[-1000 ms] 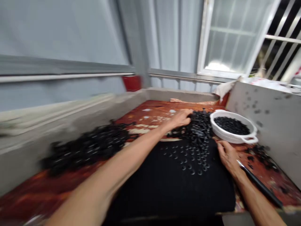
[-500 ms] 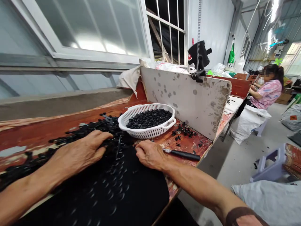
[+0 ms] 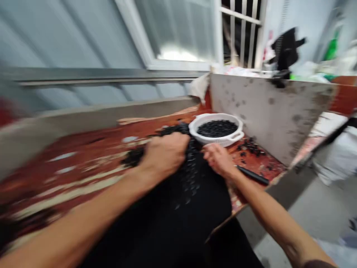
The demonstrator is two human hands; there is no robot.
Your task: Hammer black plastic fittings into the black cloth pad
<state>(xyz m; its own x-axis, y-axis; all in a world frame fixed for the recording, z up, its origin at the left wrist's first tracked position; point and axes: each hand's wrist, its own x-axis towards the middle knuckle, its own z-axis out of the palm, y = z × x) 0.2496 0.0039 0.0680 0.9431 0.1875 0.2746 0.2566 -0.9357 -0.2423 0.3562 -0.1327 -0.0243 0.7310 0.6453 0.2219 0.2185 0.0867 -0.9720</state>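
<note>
My left hand [image 3: 167, 152], smeared by motion, is closed with its knuckles up over a heap of small black parts [image 3: 174, 129]. Its fingertips are hidden, so what it grips cannot be made out. My right hand [image 3: 217, 158] lies at the upper right of a black cloth [image 3: 200, 201], fingers curled in; anything inside them is hidden. Between the hands, small shiny black pieces [image 3: 192, 167] are strewn down the cloth. Just beyond them stands a white oval plastic basket [image 3: 216, 139] filled with small black pieces. A black-handled tool [image 3: 253, 175] lies right of my right hand.
More black pieces [image 3: 251, 147] lie by a pale spotted upright board [image 3: 267, 100] on the right. A low ledge [image 3: 97, 115] runs along the table's back. Pale flat scraps [image 3: 63, 156] rest on the worn red tabletop [image 3: 92, 149]. A white sack [image 3: 338, 156] stands beyond the table edge.
The view has swung left. My left hand has moved closer to the basket, and the black parts spread along the left of the table are now bunched near it. My right hand stays by the cloth.
</note>
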